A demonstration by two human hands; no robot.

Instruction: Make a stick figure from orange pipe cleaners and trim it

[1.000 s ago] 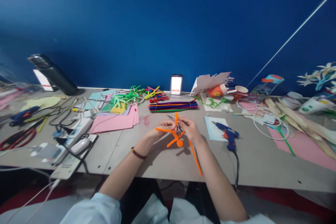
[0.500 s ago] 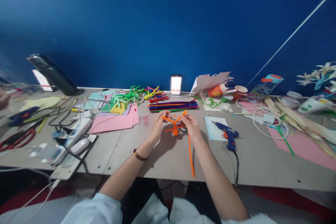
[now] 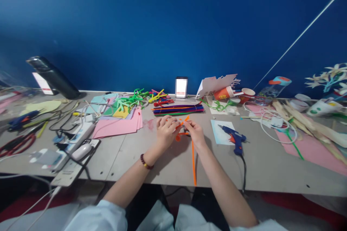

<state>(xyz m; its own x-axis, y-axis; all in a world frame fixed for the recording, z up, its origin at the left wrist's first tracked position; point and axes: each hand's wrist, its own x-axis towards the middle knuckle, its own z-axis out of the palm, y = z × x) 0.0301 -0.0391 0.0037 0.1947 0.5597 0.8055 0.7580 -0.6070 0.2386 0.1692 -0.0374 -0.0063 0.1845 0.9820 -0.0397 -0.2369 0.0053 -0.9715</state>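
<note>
Pinching a fuzzy orange figure (image 3: 179, 125) over the smooth grey table (image 3: 135, 155), our right hand (image 3: 194, 133) presses thumb and fingertips together at its right side. A long, thin orange stem (image 3: 193, 162) trails toward us from beneath that hand. Our left hand (image 3: 166, 130) curls over the figure's left side, hiding much of its limbs; we cannot tell how those fingertips close. Just below them, we see its rounded orange ball (image 3: 178, 138), partly covered.
</note>
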